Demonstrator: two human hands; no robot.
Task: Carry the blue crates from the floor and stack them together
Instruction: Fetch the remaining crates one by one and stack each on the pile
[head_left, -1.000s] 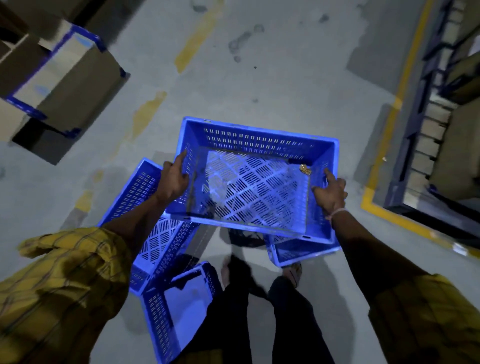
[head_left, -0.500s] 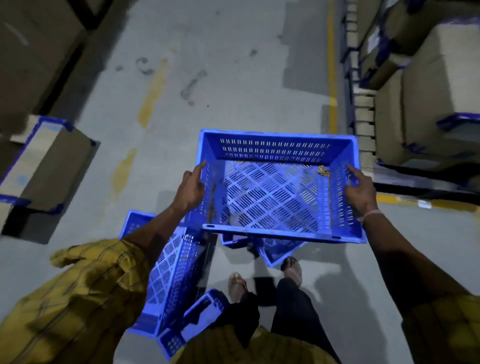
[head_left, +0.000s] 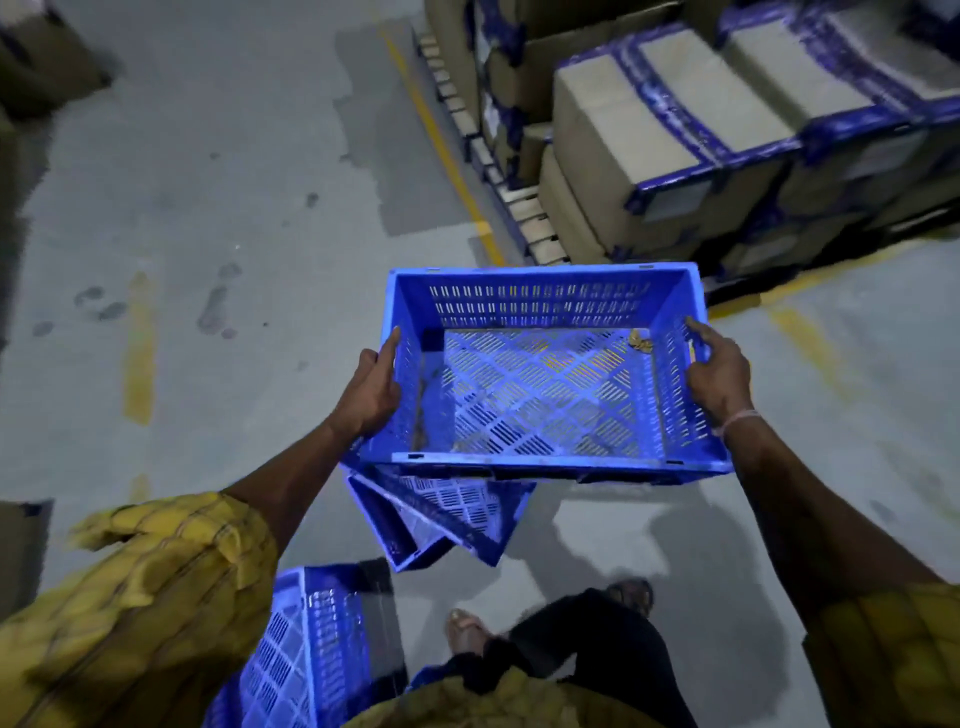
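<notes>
Left hand (head_left: 375, 391) and right hand (head_left: 719, 375) gripped short slotted walls of rectangular blue plastic crate (head_left: 540, 395), lattice-patterned base, above concrete floor (head_left: 249, 218).

Carried crate (head_left: 540, 374) hides top of tilted crate (head_left: 441, 514) below it. Lower crate (head_left: 306, 654) cut off by bottom edge, partly behind yellow sleeve (head_left: 140, 597). Fingers of left hand (head_left: 371, 392) out of sight under crate wall. Small brownish scrap (head_left: 640, 341) in crate corner too small to identify. Cartons (head_left: 675, 135) run off top and right edges.

left hand (head_left: 375, 391), right hand (head_left: 719, 370), both gripping, arms outstretched
</notes>
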